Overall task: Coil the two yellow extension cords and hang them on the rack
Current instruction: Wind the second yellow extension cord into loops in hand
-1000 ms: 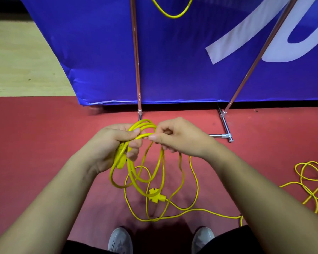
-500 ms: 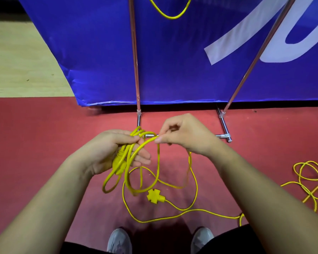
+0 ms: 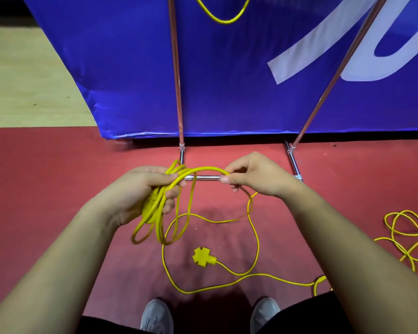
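My left hand point(image 3: 140, 189) grips a bundle of yellow cord loops point(image 3: 158, 222) that hang below it, with a yellow plug partly hidden in the palm. A strand arcs from that bundle over to my right hand point(image 3: 253, 175), which pinches it between thumb and fingers. From there the cord drops to the red floor and runs to a yellow socket end point(image 3: 203, 257) lying between my arms. A loop of yellow cord point(image 3: 223, 16) hangs at the top of the metal rack point(image 3: 176, 75). More tangled yellow cord point(image 3: 408, 233) lies on the floor at the right.
A blue banner point(image 3: 227, 80) stands behind the rack's poles. The rack's chrome foot bar point(image 3: 206, 177) lies on the red floor just beyond my hands. My two grey shoes point(image 3: 157, 317) show at the bottom edge. Pale wooden floor lies at the far left.
My right hand has pulled away to the right, drawing a new arc of cord out from the bundle. The loops under my left hand hang longer, and the socket end lies freer on the floor.
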Motion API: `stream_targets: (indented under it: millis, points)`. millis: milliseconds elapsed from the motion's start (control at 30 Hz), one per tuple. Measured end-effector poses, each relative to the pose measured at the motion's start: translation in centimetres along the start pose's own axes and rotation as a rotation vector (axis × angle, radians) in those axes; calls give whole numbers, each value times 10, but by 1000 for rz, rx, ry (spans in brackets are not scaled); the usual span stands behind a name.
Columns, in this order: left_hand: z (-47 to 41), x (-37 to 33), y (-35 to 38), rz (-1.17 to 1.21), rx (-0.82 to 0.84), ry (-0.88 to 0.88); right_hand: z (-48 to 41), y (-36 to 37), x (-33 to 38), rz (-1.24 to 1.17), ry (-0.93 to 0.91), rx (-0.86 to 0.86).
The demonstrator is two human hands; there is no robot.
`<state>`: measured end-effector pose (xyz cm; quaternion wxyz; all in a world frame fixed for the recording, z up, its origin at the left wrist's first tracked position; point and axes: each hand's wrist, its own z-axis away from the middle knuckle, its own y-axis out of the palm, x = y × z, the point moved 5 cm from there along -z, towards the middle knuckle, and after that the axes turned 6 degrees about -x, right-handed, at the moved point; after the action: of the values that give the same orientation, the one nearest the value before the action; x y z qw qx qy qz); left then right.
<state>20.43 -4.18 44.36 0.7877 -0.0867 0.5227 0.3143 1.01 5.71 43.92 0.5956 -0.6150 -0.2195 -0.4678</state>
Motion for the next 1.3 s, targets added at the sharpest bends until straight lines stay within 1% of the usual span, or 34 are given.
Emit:
stream_targets:
  millis: [33,100,233,300,333,433,533,633,700,800,833,867,933,1033,1067,1100,1133,1167,1200,1233,1267,1300]
  points:
    - [0,0,0,-13,-6,-9,0,0,5,7,-19,-10]
    - [-1,1,-2,-58,-16,-3,2,4,21,99,-108,-22]
    - [1,8,8,-121,103,-2,11,29,58,398,-408,-10]
    - [1,8,9,-101,129,8,12,34,68,464,-474,-28]
    - [2,6,7,-75,131,17,12,32,68,460,-472,-49]
    - [3,-3,2,41,144,68,4,19,44,484,-361,-80]
    - [6,-10,0,187,100,113,-9,6,-1,507,-185,-100]
    - [9,-17,-3,256,46,150,-20,3,-45,404,16,-137]
    - [13,-22,-3,262,110,206,-26,9,-70,307,128,-157]
    - [18,-29,-1,384,301,280,-29,18,-90,174,232,-139]
    - [19,-31,-3,417,337,286,-29,21,-93,129,258,-133]
    - [20,-33,-5,432,335,290,-29,22,-97,98,281,-133]
    - [19,-35,-10,417,242,288,-28,22,-99,52,309,-162]
    - [15,-36,-17,361,37,314,-27,31,-101,-190,390,-182]
    - [14,-37,-19,332,-26,336,-26,36,-98,-221,414,-190]
    - [12,-36,-20,294,-85,351,-27,38,-92,-151,409,-209]
    - [10,-35,-22,251,-143,353,-29,40,-84,5,371,-216]
    - [8,-33,-24,207,-197,345,-31,41,-72,212,308,-192]
    - [6,-31,-25,159,-236,328,-30,43,-56,403,244,-126]
    - [3,-29,-25,106,-258,311,-27,47,-40,526,195,-17]
    - [2,-26,-24,51,-265,290,-21,51,-24,559,156,122]
    - [0,-23,-23,3,-261,266,-13,55,-8,526,126,272]
